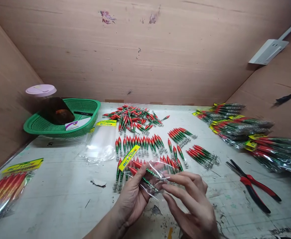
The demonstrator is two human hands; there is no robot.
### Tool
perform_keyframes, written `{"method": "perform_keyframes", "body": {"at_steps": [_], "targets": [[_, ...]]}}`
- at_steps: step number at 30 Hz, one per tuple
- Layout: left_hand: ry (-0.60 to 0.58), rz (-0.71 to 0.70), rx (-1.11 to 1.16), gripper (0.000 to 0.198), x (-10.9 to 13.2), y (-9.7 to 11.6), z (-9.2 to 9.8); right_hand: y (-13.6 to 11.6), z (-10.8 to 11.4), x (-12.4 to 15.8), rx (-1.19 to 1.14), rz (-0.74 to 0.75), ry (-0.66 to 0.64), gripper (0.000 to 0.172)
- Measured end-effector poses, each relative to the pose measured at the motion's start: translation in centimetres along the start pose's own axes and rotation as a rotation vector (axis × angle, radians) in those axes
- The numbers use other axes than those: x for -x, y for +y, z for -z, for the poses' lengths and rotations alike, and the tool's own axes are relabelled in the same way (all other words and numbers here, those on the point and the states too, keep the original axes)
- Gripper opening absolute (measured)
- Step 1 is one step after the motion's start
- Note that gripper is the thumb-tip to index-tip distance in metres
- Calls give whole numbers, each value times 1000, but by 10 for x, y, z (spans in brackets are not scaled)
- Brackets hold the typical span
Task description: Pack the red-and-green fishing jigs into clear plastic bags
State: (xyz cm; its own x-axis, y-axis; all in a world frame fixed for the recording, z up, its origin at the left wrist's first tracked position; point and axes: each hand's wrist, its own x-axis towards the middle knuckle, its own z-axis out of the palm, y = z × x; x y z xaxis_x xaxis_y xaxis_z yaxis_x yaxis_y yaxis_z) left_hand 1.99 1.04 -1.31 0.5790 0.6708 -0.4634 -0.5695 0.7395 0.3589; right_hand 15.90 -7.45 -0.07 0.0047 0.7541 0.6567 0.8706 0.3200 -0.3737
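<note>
Clear bag (152, 166) at your twelve o'clock, pinched in your left hand (132, 199)!
Your right hand (195, 200) is half-curled at its four-o'clock end; whether it grips, I can't tell. Probably light, slippery film over stiff lures (133, 171): hold the ten-o'clock header (129, 158), clear of hooks (156, 190).

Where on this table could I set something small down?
Mostly bare: between the leftmost bagged lures and the left hand, barring a torn scrap; also between the right hand and the pliers. Crowded: the middle, with loose lures, and the right back, with packed bags.
</note>
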Motion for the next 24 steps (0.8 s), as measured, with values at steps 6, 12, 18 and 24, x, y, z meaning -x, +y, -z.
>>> {"method": "perform_keyframes", "body": {"at_steps": [6,12,18,24], "targets": [[45,-10,-61,33,2,2,-1,100,49,28,339,-342,163,13],[68,12,-48,32,2,1,-5,178,52,47,347,-445,-45,27],[50,14,-47,33,3,2,-5,174,34,41,305,-420,-109,15],[61,24,-73,32,3,2,-6,170,30,45,283,-414,-142,9]]}}
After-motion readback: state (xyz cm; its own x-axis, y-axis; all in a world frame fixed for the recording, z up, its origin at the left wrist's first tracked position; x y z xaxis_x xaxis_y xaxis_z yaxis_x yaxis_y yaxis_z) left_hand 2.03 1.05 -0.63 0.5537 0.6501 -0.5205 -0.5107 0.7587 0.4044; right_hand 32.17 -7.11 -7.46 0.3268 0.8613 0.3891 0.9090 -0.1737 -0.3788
